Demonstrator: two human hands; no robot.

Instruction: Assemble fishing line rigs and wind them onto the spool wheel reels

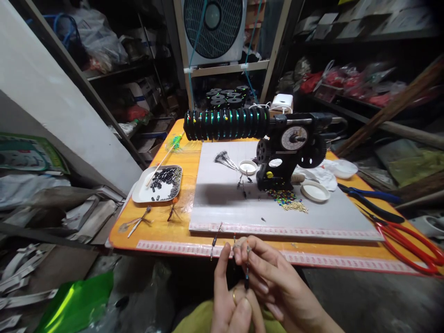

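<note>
Low in front of the table edge, my left hand point(233, 296) has its thumb bent over curled fingers, with one finger pointing up and a ring on another. Close against it, my right hand point(277, 270) pinches with thumb and fingertips. Between them runs a fishing line rig point(247, 281) with small dark pieces on it; the line itself is too thin to follow. Both hands appear closed on this rig. Just beyond the left fingertips, another small rig piece point(214, 241) lies across the board's front edge.
A grey board point(215, 210) bears a black winding machine point(284, 162) with line spools point(225, 124), coloured beads point(282, 198) and small dishes. A white tray point(138, 194) of dark parts stands left. Pliers point(374, 206) and red-handled scissors point(409, 240) lie right. A fan point(213, 27) stands behind.
</note>
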